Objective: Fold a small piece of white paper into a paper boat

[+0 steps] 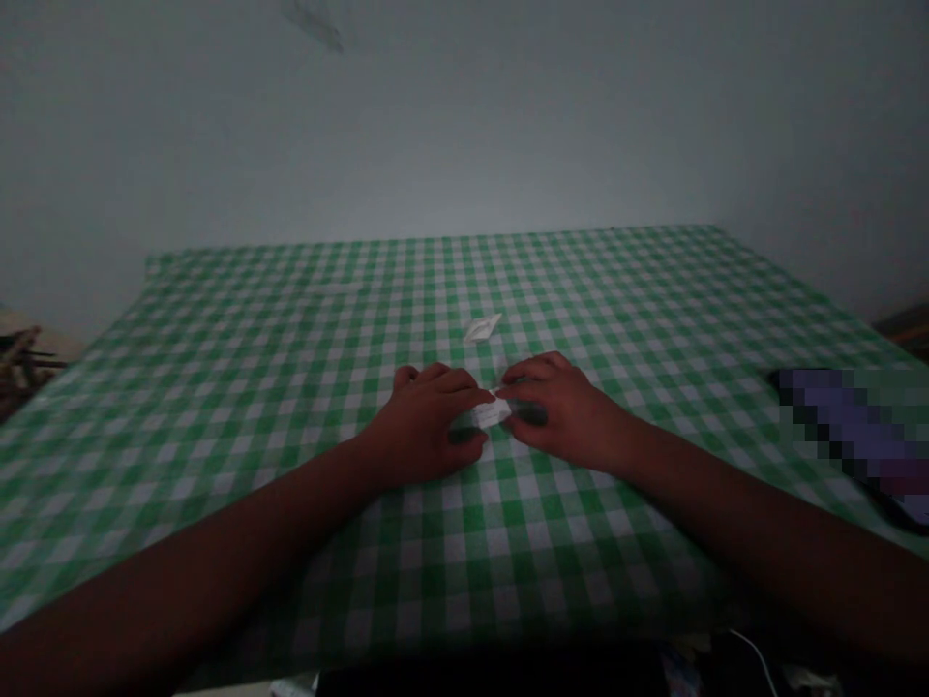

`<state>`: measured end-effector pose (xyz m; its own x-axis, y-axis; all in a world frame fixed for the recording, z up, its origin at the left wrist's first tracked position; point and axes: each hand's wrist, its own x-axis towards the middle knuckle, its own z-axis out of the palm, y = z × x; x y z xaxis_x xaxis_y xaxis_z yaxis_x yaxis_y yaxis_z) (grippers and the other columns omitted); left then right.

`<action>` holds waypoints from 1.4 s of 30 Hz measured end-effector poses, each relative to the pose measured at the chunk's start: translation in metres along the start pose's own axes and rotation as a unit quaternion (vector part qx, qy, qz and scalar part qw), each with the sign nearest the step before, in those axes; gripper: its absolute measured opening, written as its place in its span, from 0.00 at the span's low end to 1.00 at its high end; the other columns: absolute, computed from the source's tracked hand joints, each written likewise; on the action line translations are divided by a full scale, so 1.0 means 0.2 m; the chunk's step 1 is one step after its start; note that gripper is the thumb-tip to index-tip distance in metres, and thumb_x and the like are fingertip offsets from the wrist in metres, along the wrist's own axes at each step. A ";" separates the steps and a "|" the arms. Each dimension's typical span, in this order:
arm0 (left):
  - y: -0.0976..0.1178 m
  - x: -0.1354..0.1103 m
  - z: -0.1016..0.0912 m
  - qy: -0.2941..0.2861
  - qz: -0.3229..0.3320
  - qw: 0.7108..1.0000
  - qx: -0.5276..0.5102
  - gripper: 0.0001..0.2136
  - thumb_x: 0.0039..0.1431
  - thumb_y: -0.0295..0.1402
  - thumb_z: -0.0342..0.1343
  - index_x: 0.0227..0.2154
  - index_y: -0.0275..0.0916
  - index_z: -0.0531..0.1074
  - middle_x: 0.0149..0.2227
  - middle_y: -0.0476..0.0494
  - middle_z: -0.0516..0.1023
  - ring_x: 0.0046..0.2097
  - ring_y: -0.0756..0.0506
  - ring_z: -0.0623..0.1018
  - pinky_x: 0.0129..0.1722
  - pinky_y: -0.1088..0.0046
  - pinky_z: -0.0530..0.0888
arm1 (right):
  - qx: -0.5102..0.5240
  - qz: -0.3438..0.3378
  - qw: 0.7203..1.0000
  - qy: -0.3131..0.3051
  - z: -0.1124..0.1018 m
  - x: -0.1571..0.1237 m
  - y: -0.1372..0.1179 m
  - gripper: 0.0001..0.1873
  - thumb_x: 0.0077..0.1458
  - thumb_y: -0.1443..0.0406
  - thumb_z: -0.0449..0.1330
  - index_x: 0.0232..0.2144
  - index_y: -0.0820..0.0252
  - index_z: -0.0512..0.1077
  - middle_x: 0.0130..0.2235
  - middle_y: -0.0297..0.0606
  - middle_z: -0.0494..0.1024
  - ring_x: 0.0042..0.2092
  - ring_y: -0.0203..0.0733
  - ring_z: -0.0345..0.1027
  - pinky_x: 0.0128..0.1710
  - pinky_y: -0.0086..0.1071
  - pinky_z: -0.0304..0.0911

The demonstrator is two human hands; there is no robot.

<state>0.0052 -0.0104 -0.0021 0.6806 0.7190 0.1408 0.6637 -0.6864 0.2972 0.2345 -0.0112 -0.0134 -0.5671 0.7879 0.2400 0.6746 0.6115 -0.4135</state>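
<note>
A small piece of folded white paper (pixel 492 414) lies on the checked cloth between my two hands. My left hand (pixel 428 421) is at its left end, index fingertip on the upper edge and thumb just below, with the other fingers curled towards the cloth. From the other side, my right hand (pixel 562 409) has its index finger and thumb closed on the right end of the paper. Both index fingertips nearly meet at the top edge. Beyond the hands rests a second folded paper piece (pixel 483 327), diamond-shaped, which neither hand touches.
A green-and-white checked tablecloth (pixel 435 542) covers the table, which reaches back to a plain wall (pixel 464 116). At the right edge lies a dark-rimmed phone-like device (pixel 849 426), its face pixelated. Towards the back left is a thin pale strip (pixel 334 288).
</note>
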 end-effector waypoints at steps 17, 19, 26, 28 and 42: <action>-0.04 -0.01 0.00 -0.034 0.078 0.995 -0.043 0.15 0.60 0.22 0.51 0.42 0.47 0.76 0.52 0.47 0.75 0.54 0.41 0.70 0.52 0.57 0.57 | 0.042 -0.060 0.997 0.003 -0.07 0.03 -0.02 0.12 0.58 0.68 0.53 0.23 0.57 0.67 0.25 0.30 0.71 0.29 0.37 0.62 0.41 0.37 0.58; -0.04 -0.01 0.00 -0.025 0.073 0.996 -0.033 0.15 0.59 0.22 0.52 0.41 0.48 0.77 0.49 0.47 0.75 0.53 0.41 0.70 0.50 0.58 0.58 | 0.056 -0.095 0.994 -0.021 -0.08 0.02 -0.02 0.09 0.59 0.68 0.53 0.28 0.57 0.71 0.30 0.32 0.75 0.34 0.39 0.66 0.45 0.38 0.58; -0.06 -0.02 0.02 -0.034 0.089 0.995 -0.037 0.20 0.55 0.18 0.50 0.42 0.49 0.75 0.49 0.49 0.76 0.52 0.44 0.73 0.53 0.57 0.54 | 0.059 -0.160 0.981 -0.090 -0.09 0.01 0.01 0.14 0.55 0.66 0.62 0.45 0.58 0.73 0.47 0.40 0.77 0.52 0.46 0.66 0.56 0.43 0.57; -0.06 -0.02 0.01 -0.033 0.088 0.994 -0.048 0.18 0.54 0.19 0.50 0.42 0.47 0.74 0.51 0.49 0.76 0.53 0.43 0.73 0.54 0.57 0.54 | 0.067 -0.158 0.980 -0.098 -0.08 0.02 0.02 0.14 0.56 0.65 0.62 0.46 0.57 0.74 0.47 0.41 0.77 0.52 0.46 0.67 0.56 0.44 0.57; -0.05 -0.02 0.01 -0.025 0.106 0.989 -0.099 0.06 0.63 0.32 0.53 0.42 0.43 0.72 0.47 0.49 0.78 0.52 0.45 0.75 0.56 0.62 0.59 | 0.049 -0.159 0.982 -0.094 -0.06 0.02 -0.02 0.13 0.67 0.63 0.50 0.40 0.60 0.74 0.39 0.39 0.77 0.44 0.41 0.68 0.50 0.39 0.61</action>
<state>-0.0036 -0.0062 -0.0069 0.8160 0.5510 0.1747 0.4334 -0.7833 0.4456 0.2359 -0.0092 -0.0009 -0.8250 0.5259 0.2069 0.4067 0.8067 -0.4287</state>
